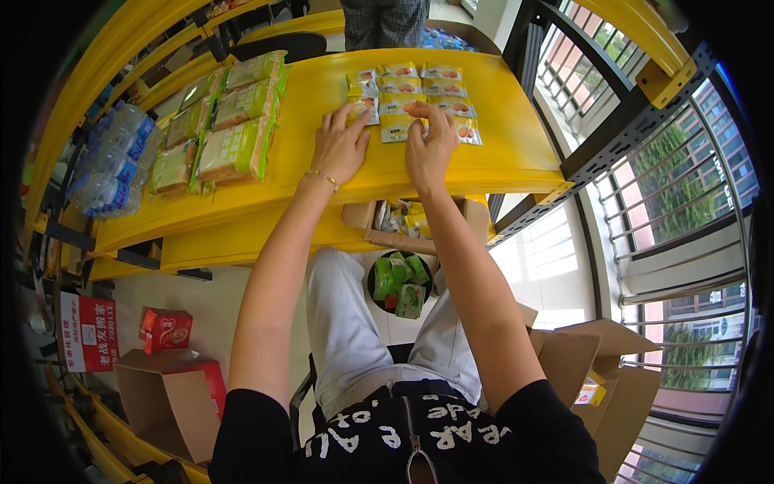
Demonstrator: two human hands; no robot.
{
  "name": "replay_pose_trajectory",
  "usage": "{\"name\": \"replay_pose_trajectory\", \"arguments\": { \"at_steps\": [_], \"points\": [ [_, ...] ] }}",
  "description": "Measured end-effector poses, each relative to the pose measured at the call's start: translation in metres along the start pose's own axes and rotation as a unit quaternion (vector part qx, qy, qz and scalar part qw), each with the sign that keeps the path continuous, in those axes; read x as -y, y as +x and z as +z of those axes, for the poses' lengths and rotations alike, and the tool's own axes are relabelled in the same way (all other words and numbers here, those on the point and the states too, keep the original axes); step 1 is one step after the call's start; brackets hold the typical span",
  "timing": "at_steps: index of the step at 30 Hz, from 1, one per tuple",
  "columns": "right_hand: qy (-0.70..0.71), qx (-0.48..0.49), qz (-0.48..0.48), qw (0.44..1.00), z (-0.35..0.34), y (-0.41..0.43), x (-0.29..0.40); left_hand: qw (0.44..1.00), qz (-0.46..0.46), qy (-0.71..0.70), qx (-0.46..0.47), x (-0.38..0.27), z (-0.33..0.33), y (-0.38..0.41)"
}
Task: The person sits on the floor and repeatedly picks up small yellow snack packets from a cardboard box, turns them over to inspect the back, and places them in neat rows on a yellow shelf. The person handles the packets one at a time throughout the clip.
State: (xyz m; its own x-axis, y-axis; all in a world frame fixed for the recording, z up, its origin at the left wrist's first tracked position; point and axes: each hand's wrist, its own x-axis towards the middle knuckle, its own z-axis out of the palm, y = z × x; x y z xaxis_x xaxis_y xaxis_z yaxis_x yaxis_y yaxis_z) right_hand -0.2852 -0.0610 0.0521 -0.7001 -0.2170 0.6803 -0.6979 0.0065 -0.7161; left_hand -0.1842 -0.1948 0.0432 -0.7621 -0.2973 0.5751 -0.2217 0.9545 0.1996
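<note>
Small yellow-and-white snack packets (pixel 396 85) lie in three columns on a yellow metal shelf (pixel 314 121). My left hand (pixel 341 142) rests its fingertips on the lowest packet of the left column (pixel 365 109), with its fingers apart. The fingertips of my right hand (pixel 432 142) are at the lower packets of the middle and right columns; they partly cover the bottom middle packet (pixel 395 129), and whether they pinch one cannot be told. Left of my hands, green-and-clear bags of sliced bread (pixel 233 151) lie in two columns.
Plastic water bottles (pixel 115 163) stand at the shelf's left end. Below the shelf, an open carton (pixel 402 241) holds more packets, and a round black container (pixel 370 284) holds green boxes. Open cardboard boxes stand at lower left (pixel 151 399) and lower right (pixel 568 363). A person (pixel 387 24) stands beyond the shelf.
</note>
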Motion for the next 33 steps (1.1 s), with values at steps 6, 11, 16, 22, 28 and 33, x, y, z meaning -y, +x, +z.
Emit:
{"name": "replay_pose_trajectory", "arguments": {
  "at_steps": [6, 11, 16, 22, 28, 33],
  "points": [
    [-0.04, -0.036, -0.144, 0.988, -0.006, -0.003, 0.014, 0.999, -0.001, -0.008, -0.043, -0.024, -0.025, -0.023],
    [-0.019, 0.194, -0.218, 0.956, -0.052, -0.099, 0.021, 0.997, -0.004, 0.018, -0.071, -0.042, -0.039, -0.059],
    [-0.139, 0.417, 0.01, 0.898, -0.053, -0.153, -0.077, 0.989, 0.028, 0.101, -0.105, -0.048, -0.028, -0.062],
    [-0.221, 0.674, -0.027, 0.704, 0.007, -0.142, -0.16, 0.981, 0.075, 0.014, -0.18, -0.058, -0.019, -0.075],
    [-0.222, 0.683, -0.08, 0.691, 0.022, -0.155, -0.156, 0.975, -0.06, -0.213, 0.021, -0.078, 0.063, -0.162],
    [-0.306, 0.625, -0.131, 0.706, 0.011, -0.177, -0.224, 0.928, -0.219, -0.219, 0.209, -0.057, 0.111, -0.154]
  ]
}}
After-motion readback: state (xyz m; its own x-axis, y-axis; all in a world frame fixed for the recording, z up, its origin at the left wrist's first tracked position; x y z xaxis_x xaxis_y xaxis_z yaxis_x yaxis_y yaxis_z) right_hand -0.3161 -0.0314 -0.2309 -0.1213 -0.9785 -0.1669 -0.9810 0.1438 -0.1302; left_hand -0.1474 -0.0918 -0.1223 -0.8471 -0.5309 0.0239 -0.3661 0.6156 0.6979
